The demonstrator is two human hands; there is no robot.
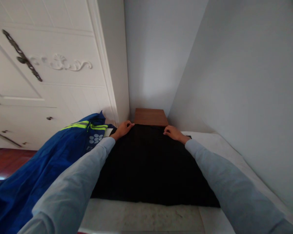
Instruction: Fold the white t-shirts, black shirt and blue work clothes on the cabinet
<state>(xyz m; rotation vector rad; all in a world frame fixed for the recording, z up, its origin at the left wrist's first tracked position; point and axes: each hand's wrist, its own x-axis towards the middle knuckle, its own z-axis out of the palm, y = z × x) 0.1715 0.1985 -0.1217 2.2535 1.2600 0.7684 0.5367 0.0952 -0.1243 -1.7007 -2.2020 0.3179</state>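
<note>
Evidently, both our hands have cloth at their fingertips: our left hand pinches the far edge of the black cloth on one side, and our right hand pinches it on the other, fingers curled in. Between them the cloth spreads mostly flat, its near edge slightly wavy, over a pale surface that shows in front and along the right. Our light grey-blue sleeves reach in from the lower corners, each overlapping one side of the cloth. Just past the far edge, between our hands, we see a brown wooden piece near the corner of the grey walls. On our left lies a blue garment with yellow-green and grey bands, beside the cloth. Beyond it stands a white cabinet with raised scrollwork and a dark handle, with reddish flooring at its foot.
</note>
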